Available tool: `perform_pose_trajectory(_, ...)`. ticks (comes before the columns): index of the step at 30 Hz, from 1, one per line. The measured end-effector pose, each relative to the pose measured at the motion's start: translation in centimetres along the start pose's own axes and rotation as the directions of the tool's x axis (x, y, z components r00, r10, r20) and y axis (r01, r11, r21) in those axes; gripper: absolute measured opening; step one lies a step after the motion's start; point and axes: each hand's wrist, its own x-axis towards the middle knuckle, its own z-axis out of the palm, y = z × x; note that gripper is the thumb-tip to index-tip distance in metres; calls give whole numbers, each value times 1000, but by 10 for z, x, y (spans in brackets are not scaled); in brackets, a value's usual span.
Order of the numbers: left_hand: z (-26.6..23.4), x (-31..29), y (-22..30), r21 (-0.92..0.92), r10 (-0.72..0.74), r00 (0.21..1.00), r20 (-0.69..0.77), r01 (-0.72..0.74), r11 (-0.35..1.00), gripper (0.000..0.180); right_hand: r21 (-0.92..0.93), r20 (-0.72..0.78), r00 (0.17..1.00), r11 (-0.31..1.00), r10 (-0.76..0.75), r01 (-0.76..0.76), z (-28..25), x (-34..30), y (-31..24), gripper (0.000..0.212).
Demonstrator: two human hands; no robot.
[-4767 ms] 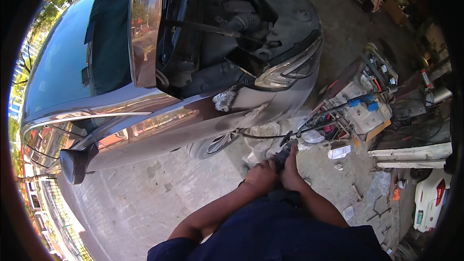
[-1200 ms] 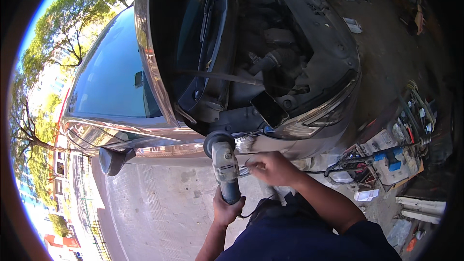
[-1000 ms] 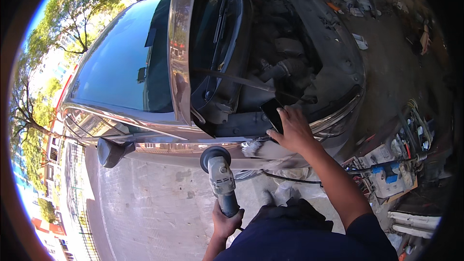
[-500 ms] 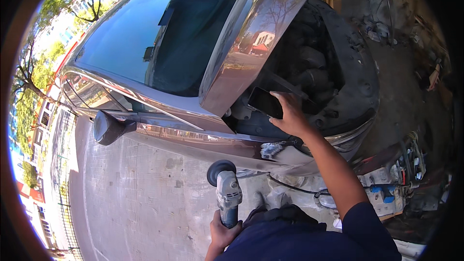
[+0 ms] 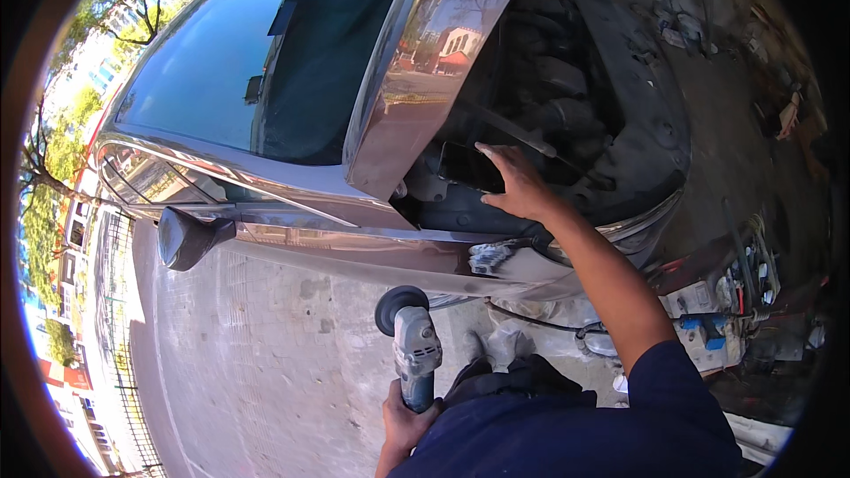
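My left hand (image 5: 407, 418) grips the body of a grey, dusty angle grinder or polisher (image 5: 416, 343), held upright low in front of me. A dark round pad (image 5: 401, 309) sits at its far end. My right hand (image 5: 521, 186) reaches over the car's engine bay (image 5: 553, 115), thumb and fingertips at opposite edges of a black smartphone (image 5: 464, 166). Whether the phone rests on anything beneath is hard to tell. Below it, the brownish fender (image 5: 425, 258) carries a whitish, scuffed patch (image 5: 491, 258).
The car's raised hood (image 5: 416, 80) stands left of my right hand. A side mirror (image 5: 188, 239) juts out at left. A dark hose (image 5: 531, 319) runs near my feet toward a cluttered pile with a blue tool (image 5: 704, 329). Paved ground (image 5: 257, 354) extends at left.
The whole view has shifted, so the car appears farther left and higher. My right hand and the smartphone have moved with it, staying over the engine bay. The grinder is still in my left hand.
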Motion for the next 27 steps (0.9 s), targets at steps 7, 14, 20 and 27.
perform_pose_trajectory(7,1,8,18,63,25,996,82,-30,998,59,-44,-117,993,999,-7,1,-15,-30,7,98)
perform_pose_trajectory(14,-7,33,36,109,174,967,185,-196,974,60,557,-194,871,781,451,-281,-17,-169,-99,18)
perform_pose_trajectory(20,13,89,82,275,443,847,294,-518,810,57,828,327,897,368,299,-424,42,-211,-163,55)
perform_pose_trajectory(27,27,129,111,402,522,740,424,-671,624,55,951,238,863,75,445,-301,59,-190,-148,51)
